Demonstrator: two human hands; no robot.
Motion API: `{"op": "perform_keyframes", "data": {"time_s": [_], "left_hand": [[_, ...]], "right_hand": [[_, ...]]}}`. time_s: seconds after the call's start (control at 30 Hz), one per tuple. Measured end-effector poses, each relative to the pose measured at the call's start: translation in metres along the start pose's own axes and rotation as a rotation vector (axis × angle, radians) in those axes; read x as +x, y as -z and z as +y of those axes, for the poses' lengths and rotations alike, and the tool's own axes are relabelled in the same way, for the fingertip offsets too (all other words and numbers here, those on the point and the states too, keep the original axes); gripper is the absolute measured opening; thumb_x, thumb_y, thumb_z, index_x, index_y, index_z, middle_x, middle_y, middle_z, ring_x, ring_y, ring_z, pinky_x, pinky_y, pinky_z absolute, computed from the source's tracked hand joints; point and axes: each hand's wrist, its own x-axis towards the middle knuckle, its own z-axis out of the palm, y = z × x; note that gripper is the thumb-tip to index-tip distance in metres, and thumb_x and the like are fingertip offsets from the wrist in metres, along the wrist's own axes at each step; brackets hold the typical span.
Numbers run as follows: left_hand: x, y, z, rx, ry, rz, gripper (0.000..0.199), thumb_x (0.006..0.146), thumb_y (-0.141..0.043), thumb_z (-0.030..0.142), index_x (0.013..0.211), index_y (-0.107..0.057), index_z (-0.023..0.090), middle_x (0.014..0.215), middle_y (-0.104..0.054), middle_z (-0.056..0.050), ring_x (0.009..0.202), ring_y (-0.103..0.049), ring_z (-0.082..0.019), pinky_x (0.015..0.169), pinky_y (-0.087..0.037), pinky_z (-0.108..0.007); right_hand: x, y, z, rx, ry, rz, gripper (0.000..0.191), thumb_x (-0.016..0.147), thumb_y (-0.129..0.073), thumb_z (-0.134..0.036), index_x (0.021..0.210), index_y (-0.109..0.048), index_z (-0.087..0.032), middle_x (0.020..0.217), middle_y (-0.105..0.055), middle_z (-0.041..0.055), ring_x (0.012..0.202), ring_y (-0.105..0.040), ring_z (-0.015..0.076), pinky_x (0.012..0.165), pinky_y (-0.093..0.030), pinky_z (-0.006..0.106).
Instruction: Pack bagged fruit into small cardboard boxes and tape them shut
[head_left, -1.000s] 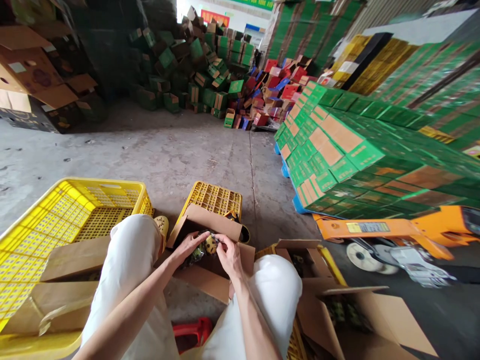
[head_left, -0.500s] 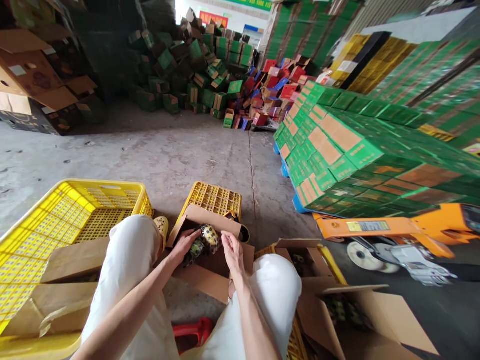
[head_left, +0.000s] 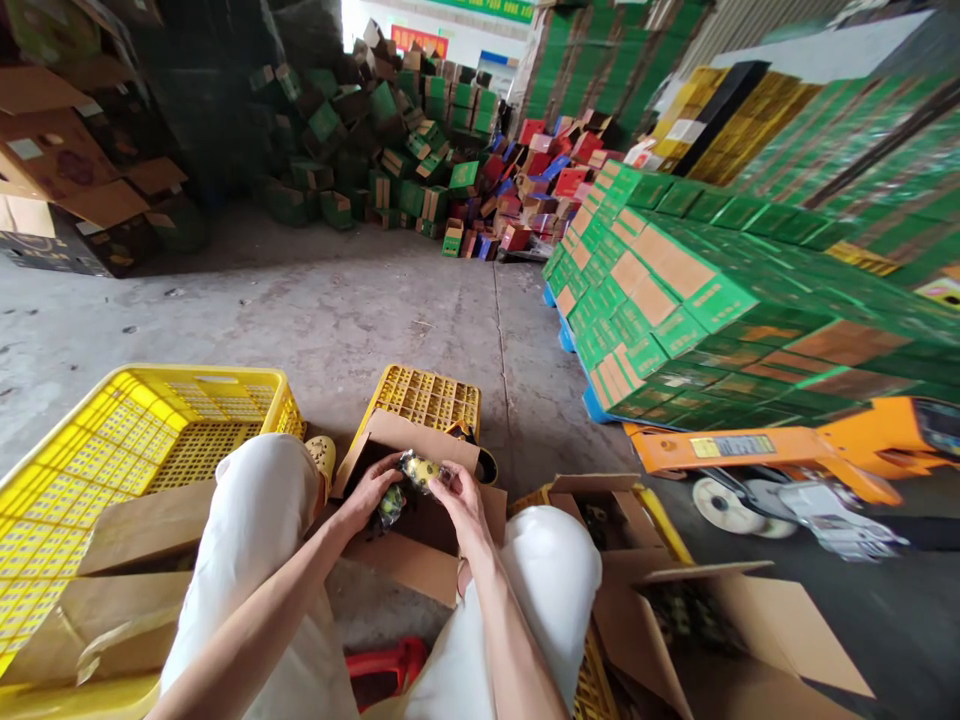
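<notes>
Between my hands is a shiny plastic-wrapped bundle [head_left: 421, 472], yellow with dark spots on top. A green wrapped part [head_left: 391, 506] hangs lower on its left, and its exact kind is unclear. My left hand [head_left: 369, 492] grips the bundle from the left, fingers curled round it. From the right, my right hand [head_left: 460, 500] pinches its other end. Both hands are above an open cardboard box [head_left: 409, 562], its flaps spread, between my knees. The box rests against a yellow plastic crate [head_left: 435, 397]. Shadow and my hands hide much of its inside.
A large yellow crate [head_left: 191, 375] with cardboard stands on my left. Open boxes [head_left: 795, 625] holding dark greenish items are on my right. Beyond are an orange pallet jack [head_left: 765, 447] and stacked green cartons [head_left: 675, 290]. A red object [head_left: 386, 670] is below me.
My right hand has moved left and closed onto the bundle's right end. The bundle has turned and now lies more sideways between both hands. The view has shifted slightly.
</notes>
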Motion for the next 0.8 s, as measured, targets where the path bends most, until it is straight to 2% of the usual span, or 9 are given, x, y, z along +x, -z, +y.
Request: {"op": "perform_keyframes", "data": {"time_s": [0.1, 0.17, 0.33, 0.5, 0.63, 0.8], "left_hand": [[-0.002, 0.000, 0.005, 0.005, 0.000, -0.042, 0.070, 0.071, -0.084, 0.044, 0.137, -0.076, 0.020, 0.109, -0.080, -0.008, 0.061, -0.066, -0.014, 0.057, -0.054, -0.028], [-0.003, -0.002, 0.008, -0.003, -0.001, -0.057, 0.067, 0.073, -0.087, 0.048, 0.131, -0.077, 0.018, 0.108, -0.080, -0.009, 0.065, -0.068, -0.015, 0.058, -0.054, -0.027], [-0.003, -0.004, 0.008, -0.034, -0.030, 0.006, 0.060, 0.068, -0.097, 0.059, 0.105, -0.078, 0.017, 0.088, -0.077, -0.004, 0.063, -0.067, -0.014, 0.060, -0.054, -0.025], [-0.001, -0.004, 0.005, -0.083, -0.016, 0.041, 0.060, 0.066, -0.098, 0.064, 0.096, -0.075, 0.018, 0.078, -0.074, -0.001, 0.058, -0.065, -0.013, 0.056, -0.050, -0.023], [-0.001, -0.005, 0.007, -0.135, -0.008, 0.040, 0.062, 0.064, -0.100, 0.063, 0.099, -0.076, 0.018, 0.078, -0.075, 0.000, 0.058, -0.066, -0.013, 0.054, -0.049, -0.022], [-0.004, -0.006, 0.012, -0.141, 0.010, 0.020, 0.070, 0.079, -0.089, 0.074, 0.116, -0.079, 0.015, 0.094, -0.082, -0.007, 0.063, -0.069, -0.015, 0.057, -0.053, -0.025]], "right_hand": [[0.002, -0.001, -0.005, 0.000, -0.030, -0.017, 0.058, 0.077, -0.092, -0.049, 0.126, -0.080, -0.019, 0.120, -0.084, 0.0124, 0.112, -0.079, 0.0308, 0.103, -0.064, 0.046], [0.000, -0.002, -0.013, -0.030, -0.031, -0.035, 0.056, 0.077, -0.092, -0.049, 0.125, -0.083, -0.020, 0.119, -0.085, 0.0116, 0.112, -0.079, 0.0318, 0.106, -0.063, 0.047], [-0.006, -0.007, -0.029, 0.057, -0.073, -0.070, 0.045, 0.078, -0.092, -0.053, 0.112, -0.090, -0.024, 0.120, -0.087, 0.0096, 0.120, -0.079, 0.0365, 0.113, -0.061, 0.052], [-0.007, -0.009, -0.027, 0.176, -0.119, -0.056, 0.046, 0.075, -0.094, -0.054, 0.110, -0.090, -0.025, 0.124, -0.086, 0.0099, 0.126, -0.077, 0.0375, 0.116, -0.059, 0.054], [-0.004, -0.009, -0.021, 0.258, -0.166, -0.061, 0.043, 0.075, -0.094, -0.048, 0.111, -0.089, -0.025, 0.124, -0.086, 0.0091, 0.121, -0.079, 0.0341, 0.112, -0.060, 0.051], [-0.002, -0.007, -0.018, 0.313, -0.117, -0.059, 0.021, 0.074, -0.090, -0.037, 0.092, -0.088, -0.026, 0.120, -0.085, 0.0066, 0.118, -0.076, 0.0297, 0.111, -0.057, 0.044]]}}
